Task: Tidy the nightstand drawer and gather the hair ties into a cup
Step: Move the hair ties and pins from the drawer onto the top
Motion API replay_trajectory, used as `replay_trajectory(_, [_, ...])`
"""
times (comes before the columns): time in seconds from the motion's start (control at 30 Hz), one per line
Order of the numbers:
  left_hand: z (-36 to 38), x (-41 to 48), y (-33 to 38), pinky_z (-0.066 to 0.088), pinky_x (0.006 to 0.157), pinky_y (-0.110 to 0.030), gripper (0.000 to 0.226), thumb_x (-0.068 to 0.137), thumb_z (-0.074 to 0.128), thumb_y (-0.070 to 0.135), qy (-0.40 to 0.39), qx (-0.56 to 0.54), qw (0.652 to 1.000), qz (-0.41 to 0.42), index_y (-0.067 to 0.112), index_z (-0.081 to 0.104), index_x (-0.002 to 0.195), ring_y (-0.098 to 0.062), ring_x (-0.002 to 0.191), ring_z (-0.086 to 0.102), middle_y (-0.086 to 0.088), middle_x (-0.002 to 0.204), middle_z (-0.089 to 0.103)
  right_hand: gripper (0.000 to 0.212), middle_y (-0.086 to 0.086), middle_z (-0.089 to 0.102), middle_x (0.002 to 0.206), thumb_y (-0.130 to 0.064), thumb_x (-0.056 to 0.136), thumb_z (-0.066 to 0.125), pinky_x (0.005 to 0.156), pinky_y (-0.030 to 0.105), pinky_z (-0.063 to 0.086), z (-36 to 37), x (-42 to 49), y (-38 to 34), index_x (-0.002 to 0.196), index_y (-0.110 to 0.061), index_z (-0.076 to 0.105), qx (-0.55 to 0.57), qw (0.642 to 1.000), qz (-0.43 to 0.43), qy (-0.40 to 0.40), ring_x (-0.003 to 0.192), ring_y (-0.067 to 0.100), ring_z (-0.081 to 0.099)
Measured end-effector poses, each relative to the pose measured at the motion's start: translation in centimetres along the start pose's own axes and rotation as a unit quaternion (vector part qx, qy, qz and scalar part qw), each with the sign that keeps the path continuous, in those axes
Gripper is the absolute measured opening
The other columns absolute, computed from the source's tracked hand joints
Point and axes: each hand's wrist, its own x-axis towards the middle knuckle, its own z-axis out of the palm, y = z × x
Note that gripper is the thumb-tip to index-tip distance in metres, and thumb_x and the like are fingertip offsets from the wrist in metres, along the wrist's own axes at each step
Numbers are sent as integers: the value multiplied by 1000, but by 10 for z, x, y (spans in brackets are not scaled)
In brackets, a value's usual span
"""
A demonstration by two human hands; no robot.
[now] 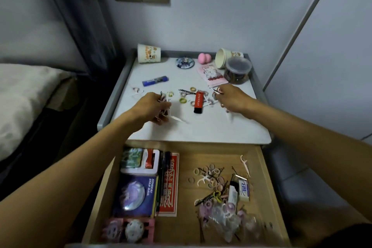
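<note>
1. The left hand (155, 106) had its fingers curled round a blurred bundle (165, 110) of thin white plastic picks and small loops, above the smooth pale table (201, 129).
2. The right hand (231, 98) pinched a thin dark wire hairpin (217, 91) at its fingertips. Its other fingers were hidden under the hand.
3. Loose hair ties (183, 100), small soft rings in yellow and pink, lay on the table between the hands, beside a red rectangular block (198, 102).
4. A printed paper cup (149, 53) stood at the table's back-left corner. A second cup (222, 58) lay on its side just behind a clear round tub (238, 70).
5. In the open wooden drawer (189, 231), a tangled heap (213, 179) of rings, pins and picks sat at the right. Its nearest part was too blurred to sort out.
</note>
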Motion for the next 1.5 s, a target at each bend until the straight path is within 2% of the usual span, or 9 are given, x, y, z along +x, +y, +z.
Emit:
replay_trajectory(0.1, [4, 19, -2, 43, 43, -21, 20, 97, 61, 21, 50, 123, 991, 2, 7, 56, 84, -18, 54, 58, -6, 70, 58, 13, 13, 59, 102, -21, 97, 51, 69, 33, 43, 4, 17, 9, 103, -11, 56, -54, 998, 14, 28, 89, 31, 58])
replay_trajectory(0.33, [8, 37, -8, 56, 74, -39, 35, 93, 65, 34, 96, 239, 966, 30, 13, 52, 118, -27, 79, 67, -13, 101, 69, 37, 7, 60, 122, -27, 91, 66, 92, 40, 49, 12, 24, 24, 125, -14, 56, -67, 996, 9, 63, 108, 26, 58])
replay_trajectory(0.57, [19, 14, -2, 46, 82, -43, 48, 96, 55, 32, 155, 430, 882, 113, 15, 41, 139, -35, 112, 57, -13, 133, 56, 61, 5, 38, 151, -26, 93, 62, 101, 44, 43, 2, -10, 22, 147, -19, 34, -228, 964, -88, 106, 134, 28, 39])
replay_trajectory(0.77, [35, -30, 6, 42, 101, -40, 52, 93, 62, 22, 142, 410, 874, 217, 12, 43, 141, -31, 127, 46, -13, 144, 46, 30, -2, 60, 117, -17, 94, 60, 86, 30, 49, 7, -87, 26, 124, -22, 58, -216, 942, -254, 34, 103, 14, 58])
replay_trajectory(0.93, [77, -88, -12, 49, 86, -36, 52, 91, 63, 32, -51, 392, 869, 297, 19, 44, 137, -24, 110, 58, -5, 132, 53, 52, -3, 44, 137, -41, 92, 58, 102, 37, 42, 46, -140, 79, 140, -33, 41, -420, 847, -259, -196, 126, 16, 43])
replay_trajectory(1.03, [110, -104, -50, 43, 78, -35, 82, 86, 66, 48, -167, 465, 832, 252, 22, 22, 150, -31, 116, 54, -9, 141, 39, 84, 1, 20, 153, -50, 84, 66, 116, 45, 25, 68, -150, 110, 151, -37, 17, -468, 818, -213, -256, 139, 26, 24])
replay_trajectory(1.13, [136, -108, -85, 48, 92, -40, 112, 76, 76, 55, -244, 497, 804, 217, 25, 2, 155, -36, 126, 46, -12, 156, 17, 93, 5, 17, 155, -52, 80, 70, 117, 48, 23, 85, -153, 119, 152, -34, 13, -482, 808, -219, -258, 140, 29, 21])
replay_trajectory(1.33, [156, -99, -104, 45, 102, -47, 130, 70, 78, 61, -233, 519, 785, 247, 23, -13, 155, -40, 137, 33, -17, 162, -3, 56, 7, 32, 144, -26, 92, 60, 113, 44, 28, 87, -141, 118, 141, -25, 34, -489, 802, -259, -226, 134, 28, 30])
replay_trajectory(1.5, [157, -95, -104, 47, 102, -50, 114, 81, 69, 57, -240, 525, 777, 253, 22, -8, 156, -40, 138, 34, -18, 161, -4, 38, 8, 46, 131, -16, 94, 50, 103, 41, 38, 94, -125, 119, 131, -15, 44, -503, 785, -295, -212, 120, 26, 41])
